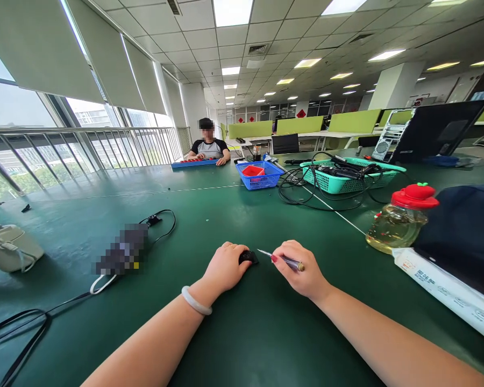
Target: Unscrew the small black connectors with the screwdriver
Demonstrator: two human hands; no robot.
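My left hand (227, 267), with a pale bangle on its wrist, rests on the green tabletop with its fingers closed around a small black part (248, 258). What exactly this part is, I cannot make out; the fingers cover one side of it. In my right hand (297, 269) is a slim metal craft knife (291, 262), gripped like a pen. Its thin pointed tip aims left and lies close to the black part, with a narrow gap between them.
A dark pixelated device with a cable (161, 220) lies to the left. Ahead stand a blue basket (262, 179) and a green basket (334, 183) full of cables. To the right are a red-lidded bottle (401, 220) and a white packet (447, 293). Another person (210, 148) sits at the far end.
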